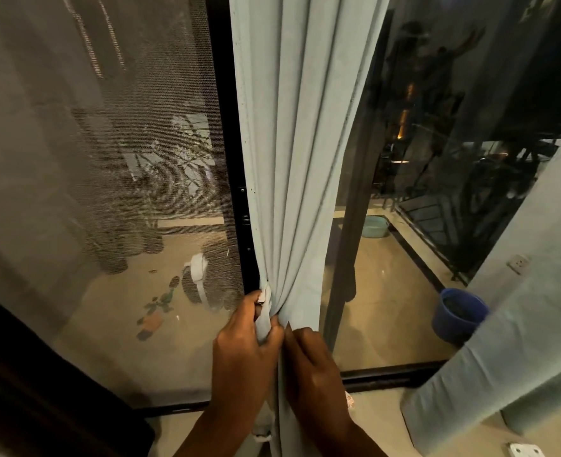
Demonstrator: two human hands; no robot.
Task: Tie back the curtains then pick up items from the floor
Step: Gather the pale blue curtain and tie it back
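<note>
A pale blue curtain [300, 159] hangs down the middle of the glass door, gathered into folds at waist height. My left hand [242, 344] pinches a narrow strip of the same cloth [265, 319] at the curtain's left edge. My right hand [312, 367] grips the bunched folds just to the right of it, knuckles toward me. The two hands almost touch. A second pale blue curtain [510, 341] hangs at the right edge of the view. Below the hands the curtain's lower part is mostly hidden by my forearms.
A mesh screen panel [107, 192] fills the left; behind it on the balcony floor lie plant pots and scattered leaves. A dark door frame [229, 127] stands beside the curtain. Outside at the right sit a blue bucket [458, 313] and a teal basin [374, 225].
</note>
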